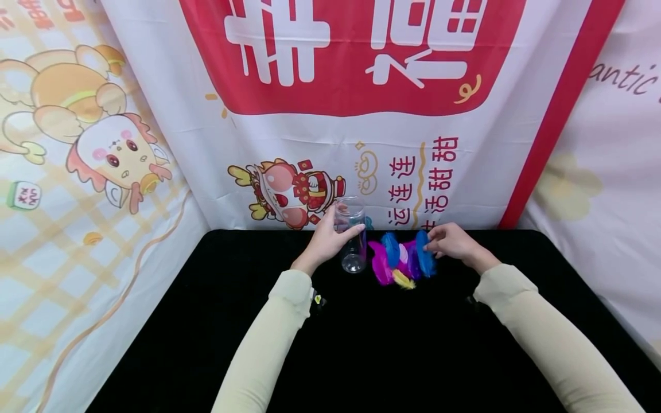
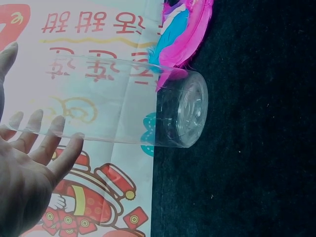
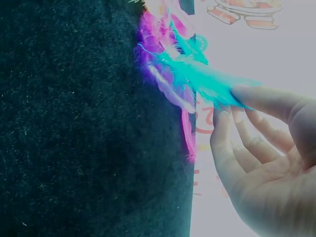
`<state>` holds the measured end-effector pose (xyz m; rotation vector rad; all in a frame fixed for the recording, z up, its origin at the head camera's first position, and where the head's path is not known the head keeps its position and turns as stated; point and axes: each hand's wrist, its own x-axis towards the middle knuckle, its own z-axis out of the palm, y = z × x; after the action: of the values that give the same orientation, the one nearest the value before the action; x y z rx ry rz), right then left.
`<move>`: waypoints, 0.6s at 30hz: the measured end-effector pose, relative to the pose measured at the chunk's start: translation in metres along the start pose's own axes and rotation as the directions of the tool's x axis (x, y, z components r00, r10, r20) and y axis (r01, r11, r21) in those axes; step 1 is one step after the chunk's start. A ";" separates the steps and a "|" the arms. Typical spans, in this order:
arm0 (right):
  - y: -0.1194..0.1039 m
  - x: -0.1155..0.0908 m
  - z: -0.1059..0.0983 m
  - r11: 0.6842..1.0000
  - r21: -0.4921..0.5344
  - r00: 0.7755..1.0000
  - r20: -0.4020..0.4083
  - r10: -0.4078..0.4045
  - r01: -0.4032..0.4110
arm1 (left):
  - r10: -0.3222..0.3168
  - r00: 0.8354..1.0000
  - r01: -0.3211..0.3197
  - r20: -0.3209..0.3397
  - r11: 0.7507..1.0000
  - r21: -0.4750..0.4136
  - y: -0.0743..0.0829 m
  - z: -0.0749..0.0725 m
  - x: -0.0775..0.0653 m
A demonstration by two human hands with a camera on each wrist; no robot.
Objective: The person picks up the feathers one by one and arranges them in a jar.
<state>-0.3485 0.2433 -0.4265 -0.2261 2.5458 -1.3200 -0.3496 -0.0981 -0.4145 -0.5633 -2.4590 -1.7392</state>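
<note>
In the head view my left hand grips a clear plastic jar round its upper part, thumb on the near side. Its round base is lower, over the black table; whether it touches the cloth I cannot tell. To the right of it lies a group of feathers: magenta, purple, pale pink, yellow and blue. My right hand pinches a blue feather between thumb and fingers at the right end of the group. Nothing shows inside the jar.
Black cloth covers the table. A printed white and red curtain hangs just behind the jar and feathers, along the far edge. Patterned cloth also hangs at the left and right sides.
</note>
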 end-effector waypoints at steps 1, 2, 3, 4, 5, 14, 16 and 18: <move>0.000 0.000 0.000 1.000 0.004 1.000 -0.001 -0.002 0.002 | 0.001 1.000 -0.001 0.000 1.000 0.002 0.000 0.000 0.000; 0.000 -0.001 -0.001 1.000 0.007 1.000 -0.002 -0.006 0.006 | 0.002 1.000 -0.002 0.000 1.000 0.002 0.001 0.001 -0.001; -0.001 -0.001 -0.001 1.000 0.009 1.000 -0.004 -0.008 0.008 | 0.001 1.000 -0.001 -0.001 1.000 0.005 0.001 0.001 -0.001; -0.001 -0.001 -0.002 1.000 0.010 1.000 -0.006 -0.010 0.010 | 0.001 1.000 -0.001 -0.002 1.000 0.004 0.001 0.001 -0.001; -0.002 -0.002 -0.002 1.000 0.014 1.000 -0.009 -0.014 0.014 | 0.001 1.000 -0.001 -0.003 1.000 0.004 0.001 0.001 -0.001; -0.015 -0.003 -0.003 0.999 0.024 0.999 -0.029 -0.039 0.040 | 0.016 1.000 -0.015 -0.003 1.000 0.022 0.001 0.002 -0.001; -0.014 -0.002 -0.003 0.999 0.027 0.998 -0.038 -0.040 0.041 | 0.020 1.000 -0.020 -0.002 0.999 0.025 0.001 0.002 0.000; -0.016 -0.002 -0.004 0.999 0.032 0.998 -0.044 -0.036 0.037 | 0.025 1.000 -0.025 -0.002 0.999 0.027 0.000 0.002 0.000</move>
<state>-0.3475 0.2376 -0.4111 -0.2415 2.5653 -1.3933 -0.3493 -0.0964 -0.4148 -0.5862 -2.4591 -1.6947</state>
